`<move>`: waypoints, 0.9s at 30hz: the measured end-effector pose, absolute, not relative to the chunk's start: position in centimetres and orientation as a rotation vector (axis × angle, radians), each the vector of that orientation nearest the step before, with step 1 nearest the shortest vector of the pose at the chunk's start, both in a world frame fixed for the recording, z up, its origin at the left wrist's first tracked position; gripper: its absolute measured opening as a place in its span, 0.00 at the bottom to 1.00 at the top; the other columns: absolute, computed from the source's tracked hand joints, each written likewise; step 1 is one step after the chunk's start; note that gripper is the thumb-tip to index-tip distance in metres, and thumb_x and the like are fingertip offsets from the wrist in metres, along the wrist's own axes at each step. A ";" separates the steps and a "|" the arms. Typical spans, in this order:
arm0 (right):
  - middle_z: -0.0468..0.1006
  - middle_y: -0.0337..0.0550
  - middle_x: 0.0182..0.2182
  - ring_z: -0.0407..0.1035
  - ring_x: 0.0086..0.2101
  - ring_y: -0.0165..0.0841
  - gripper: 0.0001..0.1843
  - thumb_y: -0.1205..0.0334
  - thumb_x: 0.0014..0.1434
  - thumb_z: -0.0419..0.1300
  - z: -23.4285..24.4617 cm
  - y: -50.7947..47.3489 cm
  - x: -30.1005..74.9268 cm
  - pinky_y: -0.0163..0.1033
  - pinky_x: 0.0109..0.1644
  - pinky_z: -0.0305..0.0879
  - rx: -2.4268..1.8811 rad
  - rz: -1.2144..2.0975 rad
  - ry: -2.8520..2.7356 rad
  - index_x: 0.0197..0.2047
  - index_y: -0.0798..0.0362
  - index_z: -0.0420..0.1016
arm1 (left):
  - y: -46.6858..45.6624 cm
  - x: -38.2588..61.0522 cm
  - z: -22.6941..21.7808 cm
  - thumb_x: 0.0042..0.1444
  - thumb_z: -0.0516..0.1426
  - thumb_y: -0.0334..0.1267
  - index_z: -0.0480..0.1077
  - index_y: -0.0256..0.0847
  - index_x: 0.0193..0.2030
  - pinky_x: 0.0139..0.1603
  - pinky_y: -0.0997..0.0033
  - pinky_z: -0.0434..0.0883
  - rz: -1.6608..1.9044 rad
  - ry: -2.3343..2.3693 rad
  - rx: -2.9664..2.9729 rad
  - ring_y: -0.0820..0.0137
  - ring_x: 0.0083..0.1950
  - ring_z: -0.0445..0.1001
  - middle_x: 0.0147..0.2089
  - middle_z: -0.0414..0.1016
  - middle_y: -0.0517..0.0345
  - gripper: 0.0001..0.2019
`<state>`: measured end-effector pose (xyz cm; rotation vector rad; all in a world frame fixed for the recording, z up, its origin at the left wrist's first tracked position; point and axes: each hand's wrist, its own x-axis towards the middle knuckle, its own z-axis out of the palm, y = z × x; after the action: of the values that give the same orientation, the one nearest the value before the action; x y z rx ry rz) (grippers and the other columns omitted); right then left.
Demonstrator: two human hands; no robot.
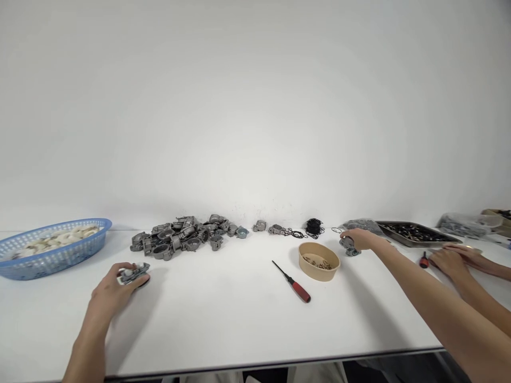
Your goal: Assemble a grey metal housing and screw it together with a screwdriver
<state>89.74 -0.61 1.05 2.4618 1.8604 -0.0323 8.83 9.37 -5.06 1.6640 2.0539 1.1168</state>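
My left hand (109,292) is closed around a grey cast metal housing (133,273), fingers on its far side and thumb on the near side, at the left of the table. Far out to the right, my right hand (361,239) grips a second grey metal housing (349,247), just beyond a tan bowl (305,266) of small brass-coloured screws (319,263). Between my hands a screwdriver (297,287) with a red and black handle lies on the white table. A heap of similar grey housings (187,234) rests near the wall.
At the left stands a blue plastic basket (104,225) with pale parts. Black rubber rings (314,227) lie by the wall. A dark tray (389,232) of black parts sits right, near a co-worker's hands (451,260) and another red screwdriver (423,260).
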 end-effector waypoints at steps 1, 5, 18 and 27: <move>0.73 0.51 0.60 0.72 0.55 0.52 0.43 0.73 0.40 0.62 1.3 -0.5 89.9 0.47 0.50 0.72 2.483 -0.060 1.867 0.62 0.43 0.77 | 9.0 9.3 -4.8 0.43 0.65 0.67 0.63 0.47 0.56 0.45 0.44 0.76 1.118 2.011 1.638 0.47 0.43 0.78 0.54 0.73 0.39 0.39; 0.69 0.49 0.64 0.69 0.58 0.48 0.46 0.70 0.45 0.62 3.1 0.1 89.6 0.45 0.56 0.71 2.554 -0.127 1.934 0.70 0.45 0.68 | 7.0 12.7 -3.2 0.37 0.72 0.63 0.55 0.50 0.67 0.47 0.55 0.82 1.034 1.557 1.565 0.58 0.44 0.81 0.61 0.67 0.41 0.52; 0.70 0.46 0.63 0.69 0.58 0.40 0.27 0.56 0.63 0.60 6.5 8.1 65.7 0.42 0.63 0.65 2.197 -0.160 2.581 0.65 0.47 0.71 | 9.4 30.7 -4.2 0.32 0.77 0.41 0.71 0.46 0.54 0.38 0.64 0.77 0.606 0.846 1.729 0.64 0.38 0.77 0.52 0.73 0.48 0.39; 0.73 0.66 0.57 0.71 0.56 0.50 0.38 0.46 0.63 0.63 -0.8 19.3 53.4 0.47 0.55 0.69 2.483 -0.221 2.341 0.67 0.63 0.66 | 10.5 33.5 -5.3 0.38 0.76 0.50 0.67 0.46 0.66 0.51 0.58 0.77 0.522 0.676 1.714 0.62 0.45 0.77 0.50 0.77 0.47 0.47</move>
<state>53.42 19.32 -0.81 2.4826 2.3409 -0.2215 33.55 10.52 -5.33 1.7139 0.6760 0.5220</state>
